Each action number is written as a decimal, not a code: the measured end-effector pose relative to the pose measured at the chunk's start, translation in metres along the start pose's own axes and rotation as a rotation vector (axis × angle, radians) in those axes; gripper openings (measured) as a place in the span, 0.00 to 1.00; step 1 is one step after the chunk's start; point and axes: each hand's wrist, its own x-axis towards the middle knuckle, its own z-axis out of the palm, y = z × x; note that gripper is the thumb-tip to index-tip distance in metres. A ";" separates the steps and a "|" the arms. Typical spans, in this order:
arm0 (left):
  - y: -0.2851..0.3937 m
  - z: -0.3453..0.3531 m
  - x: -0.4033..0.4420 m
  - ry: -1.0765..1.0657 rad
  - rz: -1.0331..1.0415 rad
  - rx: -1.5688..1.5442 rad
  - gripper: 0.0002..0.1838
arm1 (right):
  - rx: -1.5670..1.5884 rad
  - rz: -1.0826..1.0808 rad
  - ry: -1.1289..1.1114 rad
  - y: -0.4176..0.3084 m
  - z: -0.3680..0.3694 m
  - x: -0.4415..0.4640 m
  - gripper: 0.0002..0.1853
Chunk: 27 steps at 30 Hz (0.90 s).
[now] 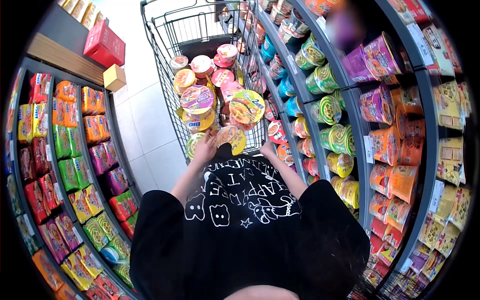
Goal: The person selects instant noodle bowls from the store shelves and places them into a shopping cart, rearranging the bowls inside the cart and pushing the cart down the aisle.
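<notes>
I see a wire shopping cart (202, 46) reaching from the middle of my view towards 11 o'clock, its long axis on that line and its far end away from the wearer. Inside lie round noodle tubs in a loose heap: a purple-lidded tub (198, 98) at 11 and a large yellow tub (247, 106) at 12, both lids turned up towards me. Near the centre a tan-lidded tub (232, 138) also faces up; being round, its lid shows me no long axis. The left grip (204, 149), a bare hand, sits at 9, its fingers pointing to 12, between that tub and a green-lidded tub (195, 144); I cannot tell how far it is open or whether it holds either. The right grip (268, 149) is at 3, by the cart's near right side; its fingers are too small to read, so I cannot tell its opening either. Shelves of tubs (384, 162) stand from 1 to 4.
</notes>
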 end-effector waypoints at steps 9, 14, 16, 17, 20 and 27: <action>-0.054 -0.003 0.007 0.001 -0.294 0.229 0.33 | 0.339 0.134 -0.164 -0.065 -0.014 0.040 0.17; -0.065 -0.016 0.016 0.017 -0.302 0.307 0.31 | 0.341 0.215 -0.322 -0.102 -0.018 0.055 0.19; -0.067 -0.020 0.019 0.065 -0.308 0.339 0.30 | 0.321 0.189 -0.289 -0.121 -0.023 0.048 0.19; -0.070 -0.021 0.022 0.079 -0.316 0.350 0.30 | 0.339 0.143 -0.244 -0.120 -0.015 0.056 0.19; -0.071 -0.028 0.027 0.123 -0.326 0.354 0.31 | 0.403 0.094 -0.248 -0.127 -0.006 0.069 0.20; -0.080 -0.062 0.032 -0.082 -0.099 0.439 0.51 | 0.637 0.134 -0.361 -0.161 -0.004 0.086 0.20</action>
